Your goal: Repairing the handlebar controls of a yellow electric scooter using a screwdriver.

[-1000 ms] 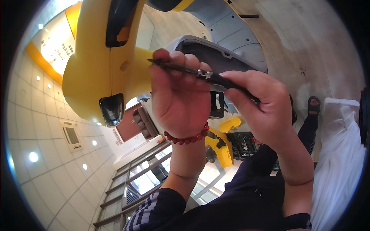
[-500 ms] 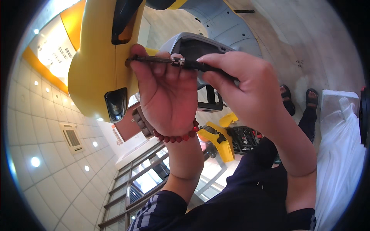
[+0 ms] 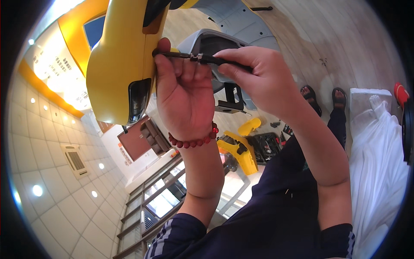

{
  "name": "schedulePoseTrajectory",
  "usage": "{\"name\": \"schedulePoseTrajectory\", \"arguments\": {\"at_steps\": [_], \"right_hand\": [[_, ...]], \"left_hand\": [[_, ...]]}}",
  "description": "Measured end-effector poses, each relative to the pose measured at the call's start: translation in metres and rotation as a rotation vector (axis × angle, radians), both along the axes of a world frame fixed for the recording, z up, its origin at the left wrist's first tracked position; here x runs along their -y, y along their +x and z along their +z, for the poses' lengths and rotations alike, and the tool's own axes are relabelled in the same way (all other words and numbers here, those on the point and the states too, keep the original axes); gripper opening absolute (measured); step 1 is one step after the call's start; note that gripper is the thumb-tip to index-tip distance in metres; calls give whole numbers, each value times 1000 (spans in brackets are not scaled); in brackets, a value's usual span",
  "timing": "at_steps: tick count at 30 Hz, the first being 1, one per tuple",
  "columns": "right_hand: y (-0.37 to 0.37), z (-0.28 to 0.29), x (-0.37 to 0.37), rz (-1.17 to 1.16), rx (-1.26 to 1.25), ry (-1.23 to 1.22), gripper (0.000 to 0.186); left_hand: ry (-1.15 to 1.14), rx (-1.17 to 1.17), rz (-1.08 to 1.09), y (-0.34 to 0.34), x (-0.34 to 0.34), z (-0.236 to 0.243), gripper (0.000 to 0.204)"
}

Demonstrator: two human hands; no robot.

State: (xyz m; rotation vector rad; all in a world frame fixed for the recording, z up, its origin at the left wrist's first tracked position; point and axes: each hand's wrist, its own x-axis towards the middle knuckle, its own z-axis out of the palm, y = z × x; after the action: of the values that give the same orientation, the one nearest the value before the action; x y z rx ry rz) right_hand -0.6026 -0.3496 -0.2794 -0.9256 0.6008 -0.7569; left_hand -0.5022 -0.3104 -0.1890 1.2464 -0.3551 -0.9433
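My right hand (image 3: 263, 80) is closed around the black handle of a screwdriver (image 3: 181, 55), its thumb and forefinger along the grip. The metal shaft points left to the side of a big yellow body panel (image 3: 114, 73). My left hand (image 3: 187, 103), palm showing and a red bead bracelet (image 3: 192, 143) at the wrist, pinches the tip end of the shaft with thumb and forefinger beside the panel. Its other fingers curl behind the shaft. Whether a screw sits at the tip is hidden by the fingertips. A glossy black inset (image 3: 140, 101) lies lower on the panel.
Behind my hands stands a grey frame (image 3: 186, 43) with a dark opening. Farther off lie a loose yellow part (image 3: 246, 162) and an open tool case (image 3: 264, 149). White cloth (image 3: 375, 142) drapes a block at the right. Two sandalled feet (image 3: 338, 101) show on the wood-look floor.
The view has shifted a little, so the panel sits farther right and my hands slightly higher in the picture. Both hands keep the same hold on the screwdriver.
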Motion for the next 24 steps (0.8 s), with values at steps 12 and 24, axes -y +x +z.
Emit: {"name": "schedulePoseTrajectory", "arguments": {"at_steps": [12,24], "right_hand": [[16,-8,-3,146,140,265,22],[20,-12,11,184,263,190,18]], "left_hand": [[46,63,-1,9,4,-5,23],[209,298,17,2,-11,4,29]]}}
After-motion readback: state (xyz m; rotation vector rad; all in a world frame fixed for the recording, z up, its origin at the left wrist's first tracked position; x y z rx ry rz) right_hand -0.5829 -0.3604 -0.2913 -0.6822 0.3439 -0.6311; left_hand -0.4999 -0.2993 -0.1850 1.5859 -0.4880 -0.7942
